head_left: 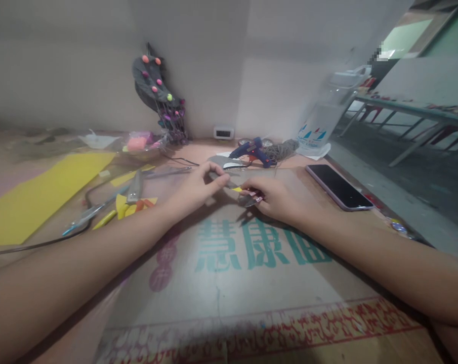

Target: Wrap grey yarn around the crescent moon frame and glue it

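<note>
My left hand point(209, 183) is closed in a pinch above the middle of the cardboard sheet point(229, 293), thumb and forefinger together; whatever lies between them is too blurred to name. Facing it, my right hand point(272, 196) curls its fingers round a dark, shiny small object point(248, 200), whose kind I cannot make out. A small yellow piece point(237, 189) sticks out at the right fingertips, towards the left hand. Just behind the hands lies a grey crescent-like piece point(223, 161) beside a blue glue gun point(253, 150).
Yellow sheet point(46, 197), utility knife point(135, 187), yellow and orange scraps point(132, 206) and a cable lie left. A grey moon decoration point(153, 83) leans on the wall near a small digital clock point(223, 133). Right stand grey yarn point(282, 150), a bottle point(322, 119) and a phone point(338, 187).
</note>
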The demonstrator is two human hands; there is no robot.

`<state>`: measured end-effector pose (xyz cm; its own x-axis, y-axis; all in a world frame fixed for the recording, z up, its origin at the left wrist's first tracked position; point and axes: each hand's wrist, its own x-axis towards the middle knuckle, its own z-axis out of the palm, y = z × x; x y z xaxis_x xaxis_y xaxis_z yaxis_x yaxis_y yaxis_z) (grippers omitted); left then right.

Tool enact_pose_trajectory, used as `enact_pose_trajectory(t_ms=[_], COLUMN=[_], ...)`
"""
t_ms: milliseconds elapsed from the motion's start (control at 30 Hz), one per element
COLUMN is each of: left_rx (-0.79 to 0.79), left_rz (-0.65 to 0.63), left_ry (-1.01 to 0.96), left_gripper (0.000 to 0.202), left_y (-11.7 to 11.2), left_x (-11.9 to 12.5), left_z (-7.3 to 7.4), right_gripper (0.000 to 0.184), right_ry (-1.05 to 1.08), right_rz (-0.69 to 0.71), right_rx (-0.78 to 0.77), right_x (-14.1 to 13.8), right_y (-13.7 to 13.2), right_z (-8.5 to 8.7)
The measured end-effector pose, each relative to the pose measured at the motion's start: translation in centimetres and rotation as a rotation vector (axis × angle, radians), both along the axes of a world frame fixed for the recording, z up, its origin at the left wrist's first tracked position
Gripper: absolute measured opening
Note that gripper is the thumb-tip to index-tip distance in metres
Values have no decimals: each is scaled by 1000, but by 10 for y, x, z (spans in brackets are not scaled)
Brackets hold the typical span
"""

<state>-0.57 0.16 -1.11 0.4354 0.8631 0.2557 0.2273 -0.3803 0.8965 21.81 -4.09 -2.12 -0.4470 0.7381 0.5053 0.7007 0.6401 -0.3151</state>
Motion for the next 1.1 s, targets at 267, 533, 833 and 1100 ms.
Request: enact_pose_trajectory(t_ms=[267, 533, 833, 1100], left_rx=[21, 8, 78, 108], left_rz=[-14, -13, 35, 26], left_ry=[114, 97, 131, 149], left_gripper=[50, 38, 36, 35], left_y=[-5, -5, -6, -10], left_x=[2, 2, 1, 2], left_z=[1, 2, 4, 7], right_gripper=[15, 16, 14, 15], right_ry=[27, 31, 30, 30], right_rz=[3, 19, -19, -37], right_rx=[14, 8, -21, -42], right_x=[1, 2, 2, 1], right_y=[0, 1, 0, -1], right_z=[0, -3, -1, 1])
